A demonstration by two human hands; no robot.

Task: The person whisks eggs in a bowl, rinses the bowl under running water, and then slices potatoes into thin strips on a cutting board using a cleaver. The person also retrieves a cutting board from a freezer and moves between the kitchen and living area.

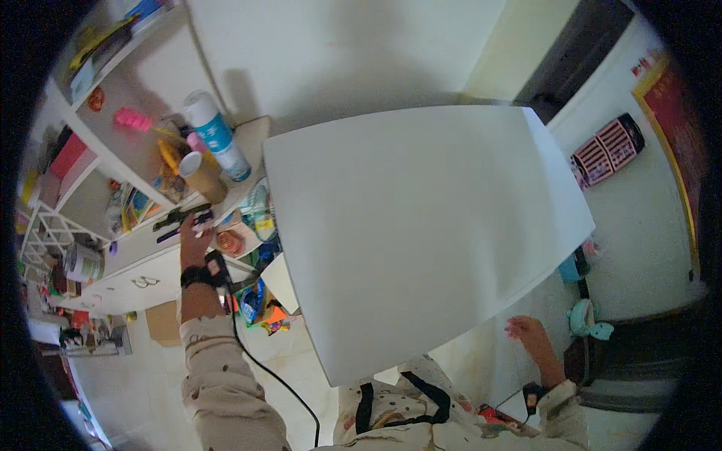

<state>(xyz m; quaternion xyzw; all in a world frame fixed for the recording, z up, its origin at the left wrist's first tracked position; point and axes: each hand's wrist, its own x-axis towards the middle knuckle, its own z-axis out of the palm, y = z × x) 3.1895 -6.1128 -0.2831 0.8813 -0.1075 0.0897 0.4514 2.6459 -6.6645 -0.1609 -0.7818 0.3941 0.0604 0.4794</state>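
Observation:
My left hand (pixel 195 246) reaches onto the ledge of a white shelf unit, its fingertips at some dark slender items (pixel 181 216). Whether the fingers grip one of them is hidden at this angle. Just beyond stand a brown cardboard tube (pixel 204 179) and a white-and-blue spray can (pixel 217 135). My right hand (pixel 524 330) hangs in the air past the near right edge of a white tabletop (pixel 417 225). It holds nothing, and its fingers are loosely bent and slightly apart.
A black cable (pixel 271 369) trails from a device at my left wrist. Drawers (pixel 138 282) sit below the ledge, with colourful packets (pixel 262 307) under the table's left side. At right are a dark chair (pixel 637 358) and a turquoise toy (pixel 586 320). A wall (pixel 361 56) rises behind the table.

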